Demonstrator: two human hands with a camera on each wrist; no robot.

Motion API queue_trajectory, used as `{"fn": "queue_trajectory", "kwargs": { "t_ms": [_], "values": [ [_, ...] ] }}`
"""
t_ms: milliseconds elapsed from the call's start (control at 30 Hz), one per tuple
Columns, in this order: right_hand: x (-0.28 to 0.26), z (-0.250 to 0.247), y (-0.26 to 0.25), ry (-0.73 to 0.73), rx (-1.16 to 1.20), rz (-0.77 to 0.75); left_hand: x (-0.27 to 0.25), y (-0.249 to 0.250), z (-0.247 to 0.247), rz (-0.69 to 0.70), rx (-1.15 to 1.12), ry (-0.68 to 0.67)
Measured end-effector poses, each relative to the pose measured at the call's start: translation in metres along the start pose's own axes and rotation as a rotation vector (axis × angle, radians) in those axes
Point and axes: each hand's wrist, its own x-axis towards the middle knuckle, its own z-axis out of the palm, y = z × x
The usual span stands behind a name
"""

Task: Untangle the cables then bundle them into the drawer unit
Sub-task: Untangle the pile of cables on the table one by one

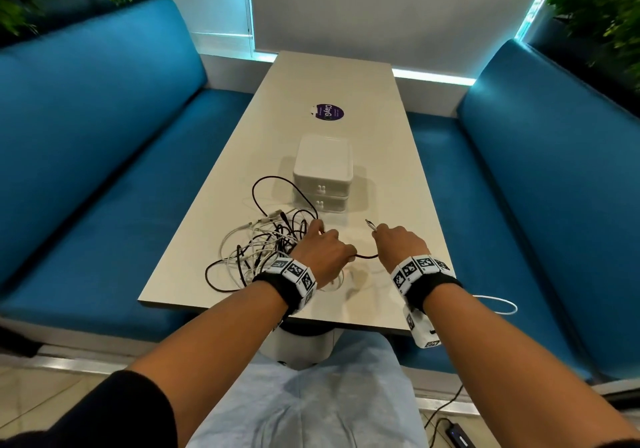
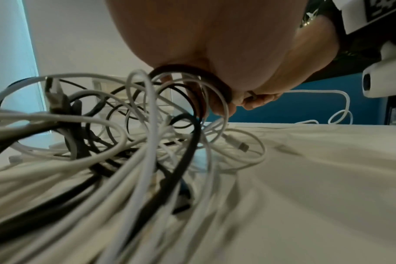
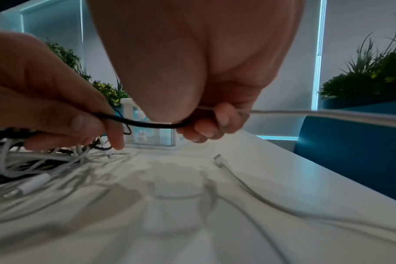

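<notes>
Black thin cable (image 1: 363,256) hangs between both grips, pinched by the left hand (image 1: 323,250) and the right hand (image 1: 398,243). The right grip also pinches a white cable (image 3: 328,114).

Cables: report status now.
Both hands, left hand and right hand, grip one black cable. Cable tangle unsorted beside closed drawer unit. Nothing blocking.

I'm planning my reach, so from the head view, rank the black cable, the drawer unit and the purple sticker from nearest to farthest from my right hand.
From the right hand:
1. black cable, held in it, left side.
2. drawer unit, ahead-left.
3. purple sticker, farther up the table.
</notes>
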Motion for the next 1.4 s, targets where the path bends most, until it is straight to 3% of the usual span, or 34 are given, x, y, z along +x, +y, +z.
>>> {"fn": "queue_trajectory", "kwargs": {
  "t_ms": [167,267,467,600,733,833,1000,1133,1267,1400],
  "values": [
    [0.0,-0.001,-0.02,-0.042,0.135,-0.175,0.003,0.003,0.0,0.008,0.064,-0.042],
    [-0.003,-0.007,-0.032,-0.053,0.344,-0.228,0.004,0.007,0.002,-0.012,0.08,-0.089],
    [-0.006,-0.002,-0.036,0.017,0.694,-0.146,0.004,0.007,0.007,-0.078,0.021,-0.108],
    [-0.007,-0.004,-0.042,0.079,0.76,-0.165,0.006,0.004,0.011,-0.095,-0.021,-0.099],
    [-0.005,-0.008,-0.048,0.037,0.829,-0.159,0.007,-0.001,0.013,-0.039,-0.078,-0.11],
    [-0.005,-0.011,-0.047,-0.015,0.77,-0.163,0.004,-0.002,0.013,0.005,-0.095,-0.126],
    [-0.007,-0.006,-0.04,-0.03,0.327,-0.283,-0.004,-0.001,0.015,0.043,0.013,-0.09],
    [-0.007,-0.007,-0.004,0.032,0.006,-0.16,-0.011,-0.017,0.022,0.054,0.044,-0.019],
    [-0.01,-0.011,0.009,0.073,-0.077,-0.065,-0.008,-0.022,0.015,0.007,-0.015,-0.053],
    [-0.011,-0.009,-0.015,0.064,0.115,-0.034,-0.001,-0.011,0.008,-0.057,-0.013,-0.075]
  ]
}}
